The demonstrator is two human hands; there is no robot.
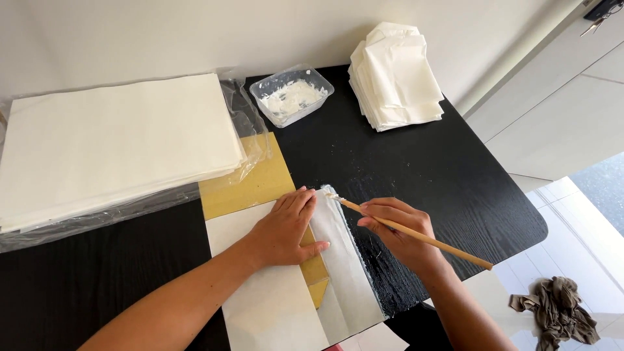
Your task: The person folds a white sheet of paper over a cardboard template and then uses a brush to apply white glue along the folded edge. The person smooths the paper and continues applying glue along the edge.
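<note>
Both forearms reach in from the near edge over a black table (448, 175). Pressed flat with fingers spread, the left hand (286, 227) holds down a white paper sheet (266, 299) that lies over a yellow cardboard template (250, 185); it grips nothing. The right hand (393, 231) is closed narrowly around one thin wooden brush (416, 235), whose white-coated tip touches the far end of the sheet's folded-out flap (344, 260), just right of the left hand's fingertips. That flap looks wet and shiny, and white smears mark the table beside it.

On the far left lies one large stack of white sheets (110, 143), resting on clear plastic wrapping (244, 114). At the far right sits one smaller pile of folded white paper bags (396, 75). Between the two stands one clear plastic tub (291, 95), open, with white paste inside. One crumpled grey-brown rag (559, 312) lies on the tiled floor (572, 123) to the near right.
</note>
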